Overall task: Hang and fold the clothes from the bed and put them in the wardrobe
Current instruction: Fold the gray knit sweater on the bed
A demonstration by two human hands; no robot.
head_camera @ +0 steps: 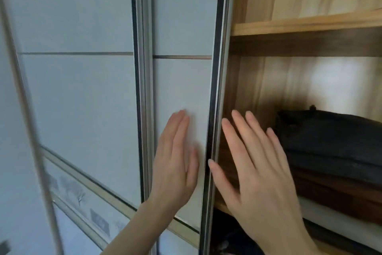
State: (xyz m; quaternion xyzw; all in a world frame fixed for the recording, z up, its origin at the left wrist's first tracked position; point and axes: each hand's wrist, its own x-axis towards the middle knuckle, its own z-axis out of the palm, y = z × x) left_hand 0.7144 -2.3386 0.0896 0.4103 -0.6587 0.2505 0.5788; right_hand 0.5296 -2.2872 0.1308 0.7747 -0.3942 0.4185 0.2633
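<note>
The wardrobe's white sliding door (pixel 182 27) fills the left and middle of the head view, with its metal edge profile (pixel 217 89) running top to bottom. My left hand (pixel 175 164) lies flat on the door panel, fingers straight. My right hand (pixel 256 174) is spread open in front of the wardrobe's open section, its thumb tip against the door's edge profile. On the shelf behind it sits a stack of folded clothes (pixel 334 151): dark grey on top, brown under it, white at the bottom.
A wooden shelf board (pixel 310 25) crosses above the stack, with light wood back panelling behind. Another sliding door panel (pixel 78 89) lies left of the first. Something dark (pixel 231 238) shows in the compartment below the shelf, too dim to identify.
</note>
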